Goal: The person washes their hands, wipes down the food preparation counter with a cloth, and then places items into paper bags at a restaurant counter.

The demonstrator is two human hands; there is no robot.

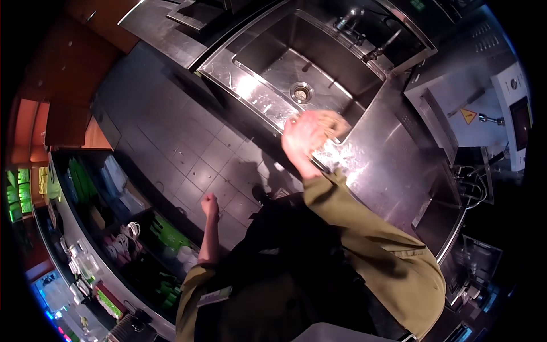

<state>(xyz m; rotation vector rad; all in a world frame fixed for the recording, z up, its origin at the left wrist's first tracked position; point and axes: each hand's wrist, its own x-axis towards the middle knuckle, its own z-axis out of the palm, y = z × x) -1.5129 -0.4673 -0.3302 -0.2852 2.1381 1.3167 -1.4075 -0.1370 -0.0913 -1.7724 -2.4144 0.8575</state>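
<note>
My right hand [314, 132] is over the near corner of a stainless steel sink [265, 92], blurred and brightly lit. A pale tan thing [331, 124], perhaps a cloth, seems to be at its fingers, but blur hides what it is and whether the hand grips it. The sink's round drain [301, 92] lies beyond the hand, and a metal faucet [350, 21] stands at the far rim. Low on my left side, my left hand [210, 205] hangs over the tiled floor with its fingers curled in and nothing visible in them.
A steel counter [384, 171] runs right of the sink towards a machine [466, 107] with a yellow warning sticker. An open-fronted shelf unit [149, 205] with green and white packets and cables stands at the left. Grey floor tiles [201, 171] lie between.
</note>
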